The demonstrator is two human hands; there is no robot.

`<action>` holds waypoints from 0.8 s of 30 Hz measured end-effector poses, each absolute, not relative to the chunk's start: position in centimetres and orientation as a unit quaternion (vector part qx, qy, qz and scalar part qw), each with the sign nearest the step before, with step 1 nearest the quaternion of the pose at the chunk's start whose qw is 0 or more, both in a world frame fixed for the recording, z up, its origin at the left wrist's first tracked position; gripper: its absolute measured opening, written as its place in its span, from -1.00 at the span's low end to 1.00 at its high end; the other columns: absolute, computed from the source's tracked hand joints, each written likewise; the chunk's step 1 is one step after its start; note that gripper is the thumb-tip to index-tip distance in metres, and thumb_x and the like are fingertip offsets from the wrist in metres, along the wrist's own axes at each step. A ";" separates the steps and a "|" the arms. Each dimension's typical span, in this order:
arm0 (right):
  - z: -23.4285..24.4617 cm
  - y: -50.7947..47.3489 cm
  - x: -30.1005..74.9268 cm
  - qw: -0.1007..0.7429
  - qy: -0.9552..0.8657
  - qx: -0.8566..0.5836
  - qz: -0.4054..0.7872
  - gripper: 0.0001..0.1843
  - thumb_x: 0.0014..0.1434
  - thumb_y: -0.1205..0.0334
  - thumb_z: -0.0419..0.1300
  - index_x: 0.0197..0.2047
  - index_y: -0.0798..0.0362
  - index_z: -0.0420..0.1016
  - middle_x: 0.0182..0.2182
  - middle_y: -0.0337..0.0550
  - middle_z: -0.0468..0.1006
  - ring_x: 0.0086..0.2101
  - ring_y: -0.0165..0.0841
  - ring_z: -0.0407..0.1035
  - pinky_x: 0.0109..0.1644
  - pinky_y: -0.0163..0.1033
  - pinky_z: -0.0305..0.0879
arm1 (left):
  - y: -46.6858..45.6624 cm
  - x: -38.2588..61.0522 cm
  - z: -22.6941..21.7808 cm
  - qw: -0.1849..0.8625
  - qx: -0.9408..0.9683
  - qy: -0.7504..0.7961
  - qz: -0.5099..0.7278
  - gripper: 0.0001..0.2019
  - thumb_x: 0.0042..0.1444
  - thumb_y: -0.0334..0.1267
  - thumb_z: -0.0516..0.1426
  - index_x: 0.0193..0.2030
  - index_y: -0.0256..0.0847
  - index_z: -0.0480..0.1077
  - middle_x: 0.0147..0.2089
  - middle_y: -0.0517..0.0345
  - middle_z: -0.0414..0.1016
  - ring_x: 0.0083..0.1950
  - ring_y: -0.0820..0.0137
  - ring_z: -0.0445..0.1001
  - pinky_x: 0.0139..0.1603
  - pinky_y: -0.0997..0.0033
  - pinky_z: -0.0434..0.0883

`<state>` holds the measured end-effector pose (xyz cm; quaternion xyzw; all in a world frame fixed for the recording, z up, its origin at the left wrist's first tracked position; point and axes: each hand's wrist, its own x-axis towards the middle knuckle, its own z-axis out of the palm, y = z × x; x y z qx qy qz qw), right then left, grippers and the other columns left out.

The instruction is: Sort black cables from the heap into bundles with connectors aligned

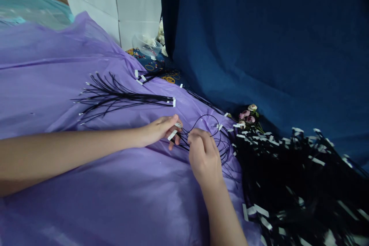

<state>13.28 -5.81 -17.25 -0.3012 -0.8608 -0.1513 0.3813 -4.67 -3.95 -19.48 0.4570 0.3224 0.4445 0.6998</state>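
My left hand (161, 130) reaches in from the left over the purple sheet (86, 184). Its fingers pinch a few thin black cords (184, 138) that carry small white tags. My right hand (203, 157) comes up from below, fingers curled, pinching the same black cords close to the left hand. A loop of cord (207, 117) arcs up between and behind the hands. A fanned bundle of black cords (115, 98), bound at a white tag, lies on the sheet just beyond the left hand.
A big heap of black tagged cords (294, 177) fills the lower right. Small pink and cream artificial flowers (248, 115) lie at its far edge. A dark blue cloth (259, 38) hangs behind. A clear plastic container (145, 44) and yellow rings (170, 78) sit by the white wall.
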 end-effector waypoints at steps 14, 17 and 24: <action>-17.3 -6.1 12.7 0.378 -0.863 -0.285 -0.178 -0.83 0.22 0.51 0.06 -0.31 0.06 0.30 -0.29 -0.06 0.52 -0.30 -0.35 0.39 -0.17 -0.26 0.33 | -4.1 -4.3 -19.3 0.711 0.414 0.353 0.446 -0.50 0.24 0.12 -0.06 -0.42 -0.31 0.32 -0.60 0.07 0.44 -0.53 0.39 0.43 -0.56 0.45 0.43; -17.2 -6.1 12.7 0.375 -0.865 -0.283 -0.176 -0.84 0.22 0.52 0.06 -0.30 0.07 0.30 -0.30 -0.05 0.52 -0.30 -0.34 0.38 -0.17 -0.25 0.33 | -4.1 -4.4 -19.3 0.715 0.416 0.343 0.445 -0.52 0.21 0.12 -0.01 -0.42 -0.32 0.33 -0.59 0.08 0.44 -0.53 0.38 0.44 -0.55 0.45 0.43; -17.2 -6.2 12.7 0.386 -0.860 -0.287 -0.170 -0.82 0.22 0.54 0.05 -0.31 0.07 0.30 -0.30 -0.05 0.52 -0.30 -0.34 0.39 -0.18 -0.26 0.33 | -4.1 -4.5 -19.3 0.717 0.422 0.332 0.444 -0.52 0.15 0.15 0.06 -0.39 -0.33 0.34 -0.54 0.08 0.44 -0.49 0.38 0.46 -0.53 0.43 0.45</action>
